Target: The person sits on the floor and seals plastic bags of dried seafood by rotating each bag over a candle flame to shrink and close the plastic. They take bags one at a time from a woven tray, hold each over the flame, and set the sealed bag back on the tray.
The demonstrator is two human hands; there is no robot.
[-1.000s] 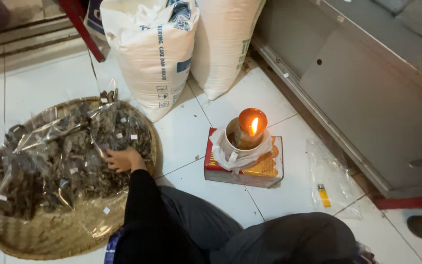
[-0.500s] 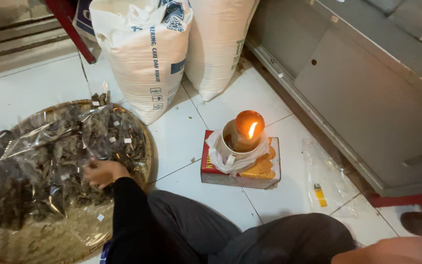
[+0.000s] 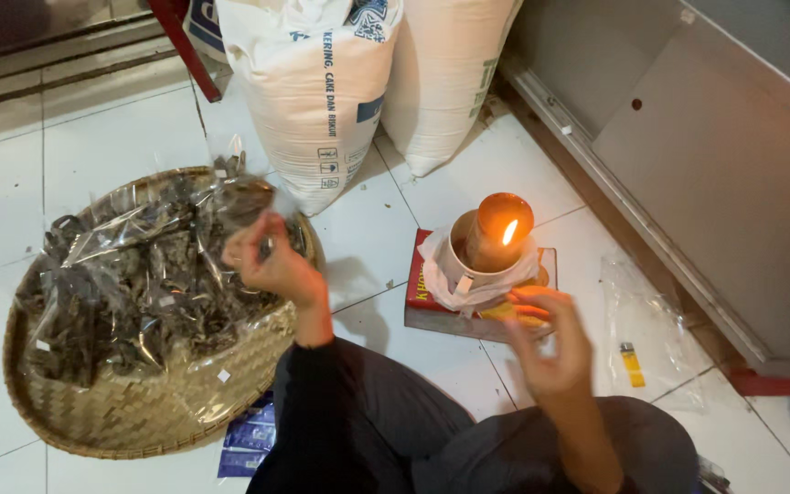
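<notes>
Your left hand (image 3: 272, 261) is raised over the right rim of the woven tray (image 3: 93, 416), fingers pinched shut on the top edge of a clear plastic packet (image 3: 230, 197) filled with dark dried pieces. The packet hangs from that pinch above the heap of similar packets (image 3: 130, 293) on the tray, so its open mouth stays upward and the contents stay inside.

Your right hand (image 3: 550, 352) is held up on the near side of the candle (image 3: 496, 229), fingers loosely curled and spread, palm toward you. It appears to hold nothing, though the fingertips are blurred, so you cannot tell for certain.

The lit candle stands upright in a white cup (image 3: 468, 270), wrapped at the rim with pale plastic. The cup sits on a red and yellow box (image 3: 427, 293), which lifts the flame off the floor tiles and puts it level with your hands.

Reference points:
- Two large white sacks (image 3: 322, 91) lean at the far side.
- A loose clear bag (image 3: 651, 329) lies on the floor to the right of the box, beside a grey metal cabinet (image 3: 715, 155).
- Blue sachets (image 3: 249, 439) show under the near rim of the tray.
</notes>
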